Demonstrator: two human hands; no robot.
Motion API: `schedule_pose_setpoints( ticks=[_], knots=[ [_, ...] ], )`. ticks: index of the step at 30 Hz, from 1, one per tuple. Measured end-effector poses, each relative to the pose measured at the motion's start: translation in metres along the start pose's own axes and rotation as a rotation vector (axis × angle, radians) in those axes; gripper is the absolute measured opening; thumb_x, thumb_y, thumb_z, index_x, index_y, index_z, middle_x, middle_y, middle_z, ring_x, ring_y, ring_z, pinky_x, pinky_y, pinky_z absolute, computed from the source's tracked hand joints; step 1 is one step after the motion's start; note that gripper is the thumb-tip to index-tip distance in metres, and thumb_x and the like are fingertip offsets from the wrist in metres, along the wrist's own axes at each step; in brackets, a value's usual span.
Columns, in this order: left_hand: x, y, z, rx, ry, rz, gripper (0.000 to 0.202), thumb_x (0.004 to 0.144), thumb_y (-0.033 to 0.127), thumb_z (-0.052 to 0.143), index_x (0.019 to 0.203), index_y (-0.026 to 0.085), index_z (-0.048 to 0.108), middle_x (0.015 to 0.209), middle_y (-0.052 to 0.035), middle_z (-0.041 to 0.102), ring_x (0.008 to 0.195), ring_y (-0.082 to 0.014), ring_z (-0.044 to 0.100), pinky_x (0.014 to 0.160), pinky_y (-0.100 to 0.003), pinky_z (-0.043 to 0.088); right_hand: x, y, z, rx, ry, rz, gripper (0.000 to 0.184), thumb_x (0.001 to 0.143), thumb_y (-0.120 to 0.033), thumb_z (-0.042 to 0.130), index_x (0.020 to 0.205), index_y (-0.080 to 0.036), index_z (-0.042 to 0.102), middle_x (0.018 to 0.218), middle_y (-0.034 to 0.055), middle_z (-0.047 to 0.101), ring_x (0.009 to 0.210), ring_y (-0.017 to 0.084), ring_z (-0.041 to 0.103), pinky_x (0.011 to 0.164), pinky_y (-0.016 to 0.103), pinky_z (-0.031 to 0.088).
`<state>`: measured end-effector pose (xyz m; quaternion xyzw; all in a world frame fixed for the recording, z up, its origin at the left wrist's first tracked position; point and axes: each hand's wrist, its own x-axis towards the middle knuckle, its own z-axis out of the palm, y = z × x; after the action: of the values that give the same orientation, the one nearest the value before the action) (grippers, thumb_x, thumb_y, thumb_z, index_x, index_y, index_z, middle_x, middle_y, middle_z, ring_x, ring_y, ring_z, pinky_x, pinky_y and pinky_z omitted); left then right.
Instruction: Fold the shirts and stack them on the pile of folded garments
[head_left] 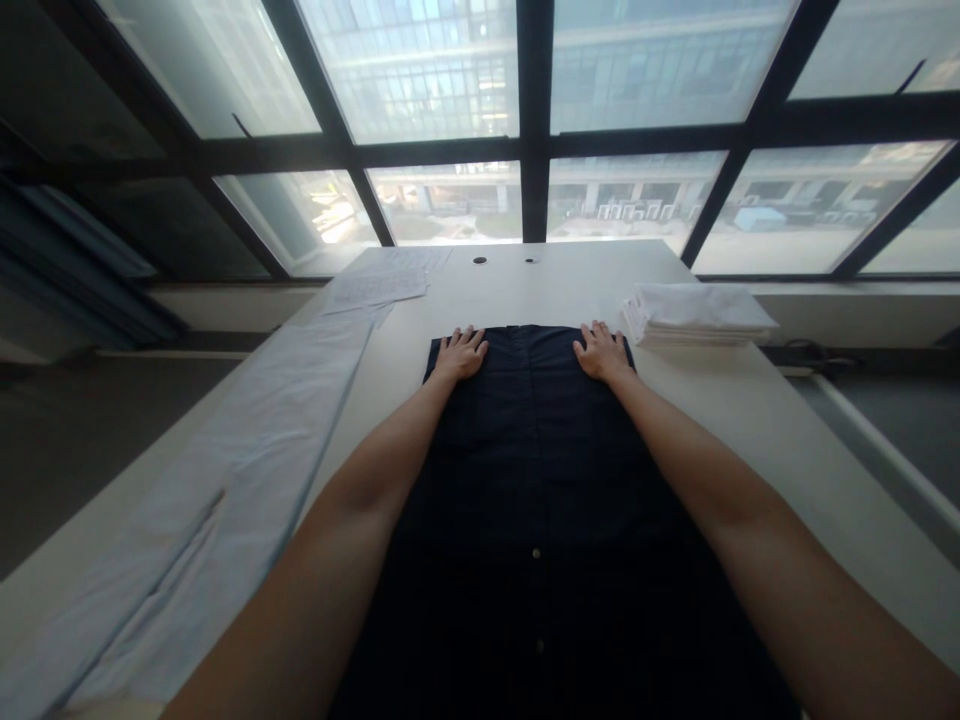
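A dark navy buttoned garment (531, 470) lies flat along the middle of the white table (750, 420), running away from me. My left hand (460, 353) rests flat on its far left corner, fingers spread. My right hand (601, 350) lies flat on its far right corner, fingers also spread. Both arms stretch out over the cloth. Neither hand holds anything.
A long light blue garment (247, 470) lies along the table's left side. Sheets of paper (382, 285) sit at the far left. A stack of folded white cloth (697, 315) is at the far right. Large windows (480, 110) stand beyond the table's far edge.
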<state>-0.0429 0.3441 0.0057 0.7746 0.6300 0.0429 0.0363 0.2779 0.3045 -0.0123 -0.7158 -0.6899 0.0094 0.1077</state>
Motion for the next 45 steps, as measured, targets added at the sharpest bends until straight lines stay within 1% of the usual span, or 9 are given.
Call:
schedule_pose_setpoints(
  ticks=[5, 9, 14, 17, 20, 26, 33, 38, 45],
  knots=[
    [-0.047, 0.027, -0.024, -0.023, 0.101, 0.048, 0.064, 0.108, 0.046, 0.017, 0.165, 0.019, 0.028, 0.173, -0.0082, 0.024, 0.161, -0.0283, 0.018, 0.129, -0.054, 0.016, -0.045, -0.029, -0.026, 0.057, 0.159, -0.087, 0.062, 0.105, -0.035, 0.029, 0.160, -0.008, 0.037, 0.171, 0.0182, 0.027, 0.160, 0.029, 0.016, 0.128, 0.055, 0.009],
    [-0.149, 0.026, -0.036, -0.041, 0.018, 0.177, 0.062, 0.108, 0.050, 0.024, 0.165, 0.027, 0.030, 0.173, -0.0012, 0.024, 0.161, -0.0275, 0.015, 0.128, -0.053, 0.020, -0.133, -0.041, -0.047, 0.175, 0.000, -0.217, 0.066, 0.104, -0.041, 0.032, 0.164, -0.013, 0.033, 0.172, 0.0129, 0.024, 0.160, 0.029, 0.017, 0.128, 0.054, 0.018],
    [-0.296, 0.015, -0.024, -0.036, -0.073, 0.221, 0.059, 0.108, 0.038, 0.018, 0.166, 0.037, 0.021, 0.171, 0.0080, 0.023, 0.160, -0.0140, 0.017, 0.131, -0.043, 0.020, -0.261, -0.036, -0.055, 0.222, -0.114, -0.283, 0.067, 0.103, -0.043, 0.034, 0.166, -0.022, 0.030, 0.172, 0.0058, 0.022, 0.161, 0.024, 0.015, 0.130, 0.052, 0.020],
    [-0.350, 0.018, -0.011, -0.029, -0.104, 0.216, 0.059, 0.108, 0.040, 0.019, 0.167, 0.033, 0.018, 0.171, 0.0064, 0.020, 0.160, -0.0155, 0.013, 0.132, -0.046, 0.020, -0.314, -0.037, -0.049, 0.256, -0.156, -0.309, 0.068, 0.102, -0.044, 0.038, 0.167, -0.027, 0.026, 0.172, 0.0031, 0.017, 0.161, 0.025, 0.013, 0.130, 0.055, 0.020],
    [-0.377, 0.024, -0.003, 0.002, -0.105, 0.212, 0.061, 0.106, 0.048, 0.029, 0.166, 0.036, 0.020, 0.171, 0.0048, 0.017, 0.161, -0.0205, 0.011, 0.131, -0.052, 0.018, -0.347, -0.037, -0.042, 0.269, -0.155, -0.299, 0.069, 0.102, -0.045, 0.041, 0.167, -0.031, 0.023, 0.172, 0.0020, 0.016, 0.160, 0.026, 0.013, 0.129, 0.058, 0.021],
    [-0.391, 0.025, -0.002, 0.031, -0.083, 0.258, 0.063, 0.106, 0.052, 0.034, 0.165, 0.040, 0.018, 0.171, 0.0060, 0.014, 0.160, -0.0213, 0.012, 0.132, -0.052, 0.017, -0.378, -0.022, -0.038, 0.214, -0.044, -0.201, 0.069, 0.102, -0.051, 0.043, 0.166, -0.035, 0.024, 0.172, 0.0007, 0.012, 0.161, 0.027, 0.008, 0.129, 0.061, 0.018],
    [-0.385, 0.024, 0.001, 0.046, -0.044, 0.270, 0.063, 0.105, 0.053, 0.037, 0.165, 0.040, 0.022, 0.172, 0.0044, 0.017, 0.161, -0.0244, 0.015, 0.131, -0.054, 0.020, -0.378, -0.015, -0.036, 0.139, -0.052, -0.187, 0.066, 0.103, -0.053, 0.041, 0.164, -0.028, 0.035, 0.172, 0.0069, 0.019, 0.160, 0.029, 0.015, 0.128, 0.058, 0.020],
    [-0.356, 0.022, 0.003, 0.056, 0.039, 0.313, 0.060, 0.107, 0.049, 0.037, 0.163, 0.029, 0.033, 0.172, -0.0035, 0.023, 0.159, -0.0287, 0.022, 0.127, -0.058, 0.025, -0.344, -0.013, -0.033, 0.062, -0.037, -0.225, 0.062, 0.105, -0.045, 0.039, 0.162, -0.021, 0.039, 0.171, 0.0130, 0.025, 0.160, 0.030, 0.019, 0.127, 0.055, 0.020],
    [-0.280, 0.020, -0.003, 0.032, 0.000, 0.278, 0.061, 0.107, 0.048, 0.037, 0.163, 0.026, 0.036, 0.172, -0.0060, 0.025, 0.160, -0.0278, 0.019, 0.129, -0.055, 0.020, -0.264, -0.003, -0.028, 0.050, -0.050, -0.244, 0.063, 0.105, -0.046, 0.039, 0.162, -0.018, 0.040, 0.171, 0.0148, 0.028, 0.159, 0.031, 0.021, 0.127, 0.055, 0.020]
  ],
)
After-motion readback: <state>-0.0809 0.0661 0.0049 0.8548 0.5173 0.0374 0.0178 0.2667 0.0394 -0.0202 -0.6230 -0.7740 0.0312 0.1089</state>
